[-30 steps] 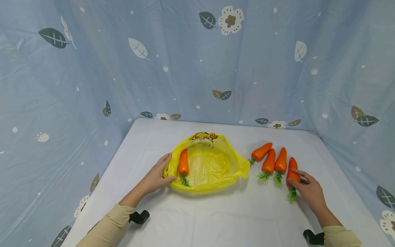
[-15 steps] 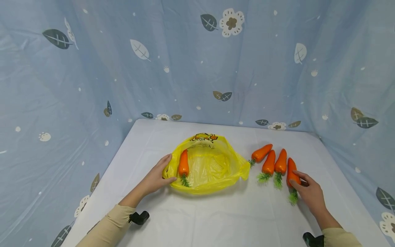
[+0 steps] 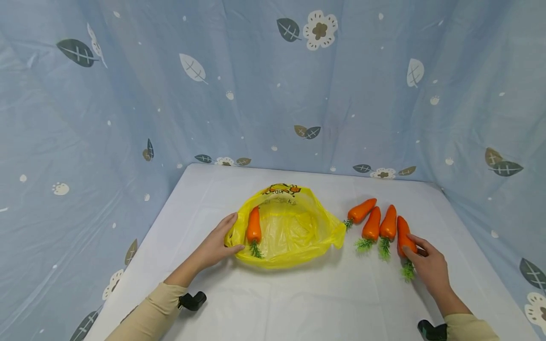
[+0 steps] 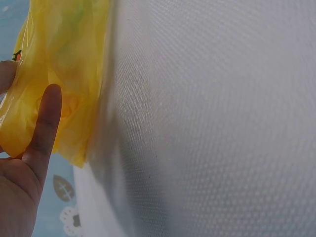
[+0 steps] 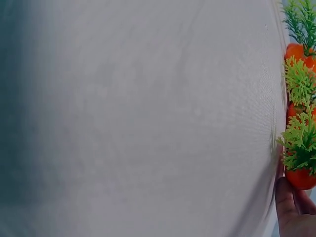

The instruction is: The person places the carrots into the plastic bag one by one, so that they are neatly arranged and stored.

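On the left side of a yellow plastic bag [image 3: 290, 241], my left hand [image 3: 216, 242] grips it, thumb in front and fingers along its outer edge. The bag lies with its mouth wide, and one orange toy carrot [image 3: 254, 226] with green leaves rests inside at the left. In the left wrist view the thumb lies straight against the yellow plastic [image 4: 74, 44]. My right hand [image 3: 432, 266] pinches the rightmost carrot [image 3: 403, 237] between thumb and fingers, low on its body near the leaves. The right wrist view has that carrot [image 5: 301, 178] at the thumb tip.
Several more carrots lie right of the bag: a slanted one [image 3: 361, 211], one beside it [image 3: 371, 224] and one closest to the held carrot [image 3: 388, 222]. A white cloth covers the table [image 3: 324, 303]. Blue patterned curtains [image 3: 256, 94] stand behind and at both sides.
The right hand's carrot has turned slightly, its leafy end swinging a little to the right. Left hand and bag hold their place.
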Demonstrator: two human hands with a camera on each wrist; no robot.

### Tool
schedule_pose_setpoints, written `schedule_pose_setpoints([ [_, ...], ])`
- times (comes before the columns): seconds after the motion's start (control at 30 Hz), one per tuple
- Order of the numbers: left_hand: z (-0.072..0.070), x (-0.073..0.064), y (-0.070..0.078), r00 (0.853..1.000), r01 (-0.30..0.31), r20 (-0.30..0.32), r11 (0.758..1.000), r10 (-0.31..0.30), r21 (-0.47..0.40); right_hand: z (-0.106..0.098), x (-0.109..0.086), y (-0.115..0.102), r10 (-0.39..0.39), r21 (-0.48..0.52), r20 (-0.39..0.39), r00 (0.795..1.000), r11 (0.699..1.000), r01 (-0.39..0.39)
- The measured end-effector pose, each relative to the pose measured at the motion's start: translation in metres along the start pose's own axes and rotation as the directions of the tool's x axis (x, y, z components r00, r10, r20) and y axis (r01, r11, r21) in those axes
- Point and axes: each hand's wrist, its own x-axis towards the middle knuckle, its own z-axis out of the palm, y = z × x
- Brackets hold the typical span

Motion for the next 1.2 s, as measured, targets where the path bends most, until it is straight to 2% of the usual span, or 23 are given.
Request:
schedule_pose_setpoints([
  [0.4, 0.001, 0.000, -0.001, 1.000, 0.001, 0.002, 1.000, -0.001, 0.002, -0.001, -0.002, -0.003, 0.030, 0.029, -0.025, 0.999, 0.999, -0.030],
  [0.73, 0.000, 0.000, 0.000, 1.000, 0.002, -0.004, 1.000, -0.002, -0.003, -0.001, -0.005, -0.009, -0.029, 0.013, -0.060, 0.998, 0.999, 0.030],
  [1.2, 0.002, 0.001, 0.002, 1.000, -0.003, -0.015, 1.000, 0.003, -0.017, 0.000, -0.005, -0.015, -0.064, 0.030, -0.057, 0.996, 0.997, 0.066],
])
